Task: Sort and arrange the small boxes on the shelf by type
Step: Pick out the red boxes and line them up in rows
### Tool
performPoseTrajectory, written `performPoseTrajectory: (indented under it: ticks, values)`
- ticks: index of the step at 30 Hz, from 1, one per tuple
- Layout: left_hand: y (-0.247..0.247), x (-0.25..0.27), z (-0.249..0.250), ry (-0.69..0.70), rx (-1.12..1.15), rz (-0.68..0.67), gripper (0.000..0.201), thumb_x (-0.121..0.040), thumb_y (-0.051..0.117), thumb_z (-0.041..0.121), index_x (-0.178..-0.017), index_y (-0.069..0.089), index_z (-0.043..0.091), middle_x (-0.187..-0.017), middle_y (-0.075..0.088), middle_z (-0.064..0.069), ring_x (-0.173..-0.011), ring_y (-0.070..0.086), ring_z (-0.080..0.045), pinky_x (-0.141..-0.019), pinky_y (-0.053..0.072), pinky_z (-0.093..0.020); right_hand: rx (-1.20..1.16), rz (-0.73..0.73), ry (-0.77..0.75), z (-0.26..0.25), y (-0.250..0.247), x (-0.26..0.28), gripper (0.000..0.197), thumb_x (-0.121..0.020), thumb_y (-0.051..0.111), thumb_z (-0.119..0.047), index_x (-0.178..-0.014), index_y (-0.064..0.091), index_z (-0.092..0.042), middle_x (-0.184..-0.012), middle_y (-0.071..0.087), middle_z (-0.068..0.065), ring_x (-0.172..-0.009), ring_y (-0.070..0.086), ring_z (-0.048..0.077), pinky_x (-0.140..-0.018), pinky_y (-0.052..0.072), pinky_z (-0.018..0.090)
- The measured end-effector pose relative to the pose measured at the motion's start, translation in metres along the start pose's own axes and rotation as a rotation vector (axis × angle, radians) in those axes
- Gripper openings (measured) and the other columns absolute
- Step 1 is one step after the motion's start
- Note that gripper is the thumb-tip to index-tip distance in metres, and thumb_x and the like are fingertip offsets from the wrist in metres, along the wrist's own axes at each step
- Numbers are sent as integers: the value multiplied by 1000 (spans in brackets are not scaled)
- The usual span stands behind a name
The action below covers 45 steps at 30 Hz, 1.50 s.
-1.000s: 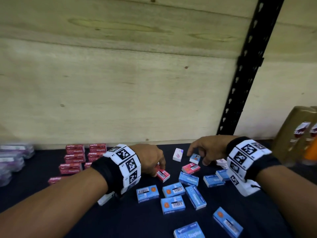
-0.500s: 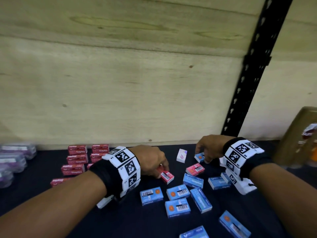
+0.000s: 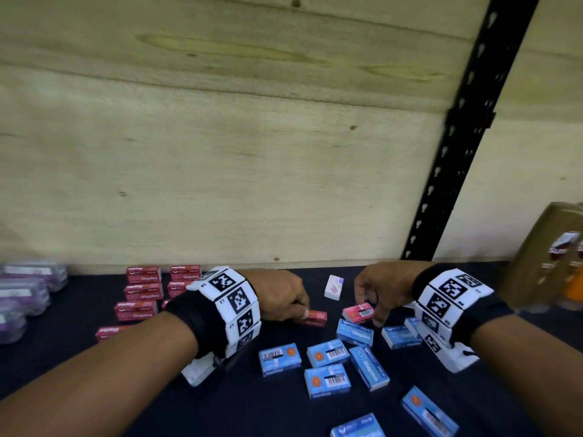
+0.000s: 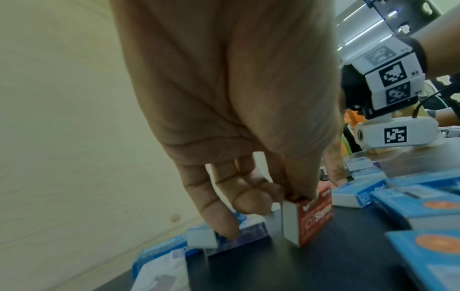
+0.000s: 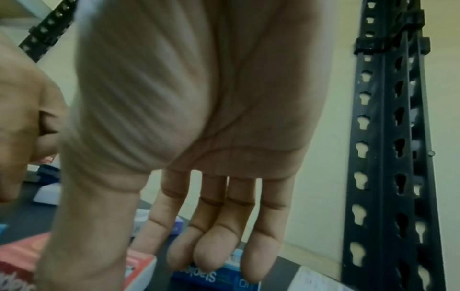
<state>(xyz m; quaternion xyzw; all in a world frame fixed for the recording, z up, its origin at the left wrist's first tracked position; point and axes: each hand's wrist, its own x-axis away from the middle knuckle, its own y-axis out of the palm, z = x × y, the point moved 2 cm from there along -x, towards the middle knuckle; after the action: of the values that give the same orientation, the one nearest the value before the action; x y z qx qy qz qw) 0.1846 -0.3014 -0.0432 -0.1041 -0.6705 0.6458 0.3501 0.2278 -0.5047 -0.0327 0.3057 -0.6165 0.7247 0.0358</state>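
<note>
My left hand (image 3: 295,309) pinches a red staples box (image 3: 314,318) between thumb and fingers. In the left wrist view that red box (image 4: 316,214) stands on its edge on the black shelf mat under the left hand (image 4: 273,196). My right hand (image 3: 369,305) hangs over a pink-red box (image 3: 358,312) with a barcode. Its fingers (image 5: 211,246) are nearly straight and its thumb touches the pink-red box (image 5: 22,259). Several blue staples boxes (image 3: 328,353) lie scattered in front. Red boxes (image 3: 143,291) sit in rows at the back left.
A small white box (image 3: 333,287) stands between my hands near the plywood back wall. Purple clear containers (image 3: 25,291) are at the far left. A black slotted upright (image 3: 457,146) rises at the right, with a brown package (image 3: 549,257) beyond it.
My right hand drew back from the small blue box at the rear to the pink-red box. My left hand tipped its red box onto its edge.
</note>
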Motion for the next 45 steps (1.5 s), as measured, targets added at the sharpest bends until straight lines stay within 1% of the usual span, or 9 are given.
performPoseTrajectory:
  ticks: [3, 7, 9, 12, 22, 26, 32, 41, 45]
  values:
    - [-1, 0, -4, -11, 19, 57, 35, -103, 43, 37, -122, 66, 17, -113, 62, -6, -99, 58, -21, -90, 49, -36, -85, -14, -7, 3, -4, 2, 34, -82, 79, -24, -113, 67, -23, -86, 67, -14, -80, 59, 5, -79, 46, 23]
    - [2, -1, -7, -1, 40, 51, 35, -102, 44, 36, -123, 65, 18, -115, 62, -4, -101, 58, -19, -92, 49, -37, -90, -34, -3, 8, -5, 2, 22, -92, 67, -34, -114, 70, -35, -105, 73, -4, -95, 66, 12, -91, 49, 28]
    - [2, -2, -6, 0, 35, 48, 34, -102, 45, 33, -127, 63, 18, -119, 61, -2, -105, 57, -18, -93, 48, -36, -87, -43, -1, 9, -4, 1, 11, -95, 61, -35, -101, 71, -37, -103, 74, 2, -86, 64, 11, -90, 48, 29]
    - [3, -5, -2, -5, 21, 59, 32, -101, 45, 30, -127, 61, 19, -121, 60, -1, -106, 57, -18, -94, 48, -38, -88, -35, 4, 8, -5, 2, 23, -98, 57, -31, -77, 64, -36, -85, 71, -4, -79, 60, 7, -84, 46, 27]
    - [2, 7, 1, -68, 18, 158, 35, -104, 41, 25, -134, 54, 16, -130, 57, -6, -116, 54, -22, -99, 44, -39, -154, 57, 22, -2, -9, 10, 19, -100, 51, -27, -100, 67, -17, -78, 68, -9, -69, 58, 2, -65, 39, 20]
    - [-9, 35, -8, -114, 21, 205, 33, -103, 41, 28, -131, 56, 18, -128, 58, -3, -113, 55, -21, -98, 45, -38, -203, 129, -39, -16, -17, 19, 15, -96, 54, -28, -95, 67, -20, -79, 71, -4, -70, 59, 4, -73, 47, 22]
    - [-21, 107, -27, -209, -33, 196, 30, -102, 42, 32, -126, 58, 23, -122, 61, 1, -106, 56, -18, -94, 47, -39, -189, 188, -205, -71, -28, 36, 17, -94, 58, -34, -99, 69, -23, -83, 72, -6, -70, 60, 4, -71, 50, 24]
    - [5, 217, -42, -403, -15, 109, 29, -101, 44, 35, -123, 60, 26, -119, 62, 7, -101, 58, -12, -90, 48, -31, -94, 190, -386, -183, -18, 61, 17, -94, 57, -35, -101, 68, -25, -83, 65, -14, -80, 58, 6, -84, 49, 28]
    - [28, 244, -44, -462, 1, 54, 27, -100, 45, 35, -119, 61, 25, -116, 63, 6, -101, 59, -13, -93, 49, -35, 36, 180, -406, -224, -10, 68, 23, -97, 53, -33, -110, 67, -21, -103, 65, -9, -92, 57, 11, -84, 45, 26]
